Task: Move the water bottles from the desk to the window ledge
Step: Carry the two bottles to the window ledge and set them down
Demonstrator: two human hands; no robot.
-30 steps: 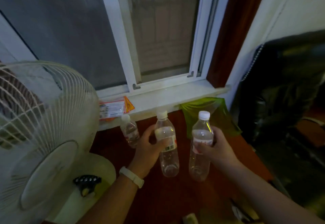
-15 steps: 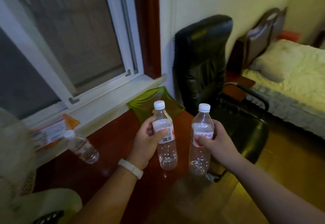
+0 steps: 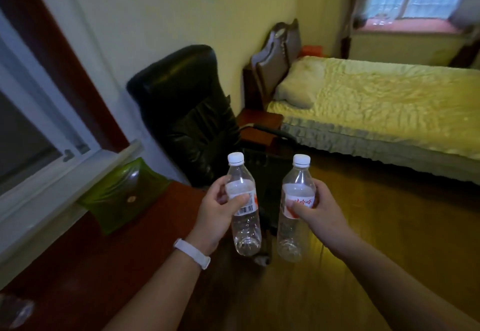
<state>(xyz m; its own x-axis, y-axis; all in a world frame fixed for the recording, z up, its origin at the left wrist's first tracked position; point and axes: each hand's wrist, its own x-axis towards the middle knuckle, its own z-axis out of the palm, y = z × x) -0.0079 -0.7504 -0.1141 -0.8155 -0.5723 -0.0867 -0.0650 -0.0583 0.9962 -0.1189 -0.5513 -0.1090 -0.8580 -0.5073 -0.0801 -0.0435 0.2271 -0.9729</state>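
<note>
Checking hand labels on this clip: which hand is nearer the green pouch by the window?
Left. The left hand, holding a bottle, is just right of the green pouch; the right hand, holding the other bottle, is farther right.

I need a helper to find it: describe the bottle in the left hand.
Start at the black chair. In front of it two hands hold clear bottles; the left hand grips the bottle nearer the desk. Its label shows a barcode, not red writing.

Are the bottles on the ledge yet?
Not yet. No bottle stands on the visible part of the ledge. The left hand holds one bottle and the right hand another bottle, both off the desk. Setting them down is left.
</note>
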